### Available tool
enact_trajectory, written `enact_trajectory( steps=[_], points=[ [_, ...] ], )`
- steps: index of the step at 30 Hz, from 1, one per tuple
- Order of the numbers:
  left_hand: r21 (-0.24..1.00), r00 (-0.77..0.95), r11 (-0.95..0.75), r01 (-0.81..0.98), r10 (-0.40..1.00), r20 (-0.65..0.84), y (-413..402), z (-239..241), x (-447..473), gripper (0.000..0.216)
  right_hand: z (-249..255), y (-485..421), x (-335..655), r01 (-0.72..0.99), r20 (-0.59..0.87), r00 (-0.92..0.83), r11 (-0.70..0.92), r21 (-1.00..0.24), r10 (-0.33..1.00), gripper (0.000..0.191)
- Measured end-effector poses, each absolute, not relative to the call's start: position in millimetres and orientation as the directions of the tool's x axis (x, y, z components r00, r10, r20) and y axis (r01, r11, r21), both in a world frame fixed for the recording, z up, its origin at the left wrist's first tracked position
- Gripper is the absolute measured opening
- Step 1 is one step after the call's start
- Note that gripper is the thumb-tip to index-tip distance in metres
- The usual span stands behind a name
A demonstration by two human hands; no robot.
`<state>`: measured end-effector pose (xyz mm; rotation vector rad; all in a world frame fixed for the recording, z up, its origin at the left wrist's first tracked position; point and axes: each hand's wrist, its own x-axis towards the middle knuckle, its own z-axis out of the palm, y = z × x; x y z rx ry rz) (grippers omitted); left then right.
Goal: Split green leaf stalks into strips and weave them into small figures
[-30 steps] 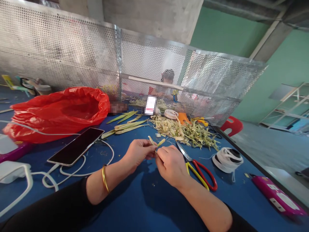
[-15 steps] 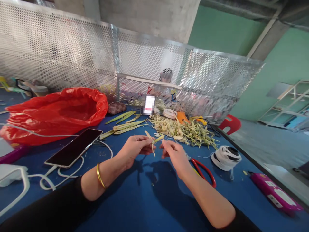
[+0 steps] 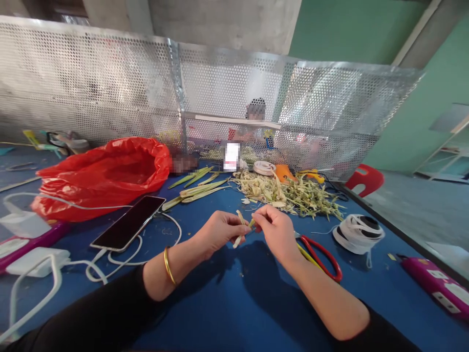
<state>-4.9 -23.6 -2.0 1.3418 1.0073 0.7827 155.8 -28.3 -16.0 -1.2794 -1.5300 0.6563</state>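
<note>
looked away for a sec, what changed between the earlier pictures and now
The right hand has drawn right, away from the left hand, and now hides more of the scissors; it seems to touch the green end of the plant strips. The left hand still pinches them. Scissors, plant pile and red bag stayed put.

You're facing a screen (image 3: 110,83) along the far edge of the desk (image 3: 205,318), a chair (image 3: 369,177) standing past its right edge.
</note>
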Motion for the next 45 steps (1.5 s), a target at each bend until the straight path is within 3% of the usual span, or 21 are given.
enact_trajectory(
  steps=[3, 8, 15, 19, 23, 29, 35, 39, 42, 45],
  points=[
    [0.986, 0.358, 0.058, 0.155, 0.927, -0.111, -26, -2, -5, 0.020, -11, -29, 157, 0.520, 0.474, -0.061, 0.433, -0.736, 0.879, 0.011],
    [0.971, 0.392, -0.054, 0.232, 0.919, -0.042, -29, -7, 0, 0.020, -9, -32, 151, 0.516, 0.532, -0.159, 0.529, -0.674, 0.832, 0.009],
    [0.991, 0.458, 0.028, 0.133, 0.885, -0.086, -30, -6, 2, 0.016, -10, -34, 149, 0.414, 0.405, 0.064, 0.345, -0.843, 0.912, 0.020],
    [0.992, 0.470, -0.028, 0.120, 0.882, -0.032, -32, -8, 2, 0.020, -10, -35, 149, 0.392, 0.431, 0.129, 0.353, -0.850, 0.893, 0.020],
    [0.993, 0.477, -0.049, 0.107, 0.879, -0.008, -35, -4, 1, 0.023, -9, -33, 150, 0.359, 0.460, 0.116, 0.395, -0.846, 0.880, 0.021],
    [0.989, 0.478, 0.147, 0.021, 0.867, -0.139, -35, 3, 1, 0.041, -5, -33, 152, 0.167, 0.350, 0.058, 0.336, -0.927, 0.935, 0.018],
    [0.994, 0.400, -0.016, 0.112, 0.916, -0.030, -38, -7, 5, 0.030, -8, -37, 151, 0.343, 0.433, 0.086, 0.382, -0.858, 0.897, 0.020],
    [0.999, 0.364, 0.003, 0.047, 0.931, -0.020, -39, -10, 8, 0.031, -7, -37, 150, 0.404, 0.497, 0.136, 0.410, -0.818, 0.857, 0.020],
    [0.990, 0.345, 0.125, -0.070, 0.934, -0.094, -39, -5, 8, 0.034, -5, -34, 153, 0.266, 0.407, 0.125, 0.364, -0.892, 0.905, 0.015],
    [0.962, 0.355, 0.226, -0.155, 0.921, -0.159, -38, 1, 4, 0.039, -5, -30, 155, 0.076, 0.247, 0.119, 0.239, -0.968, 0.962, 0.024]
  ],
)
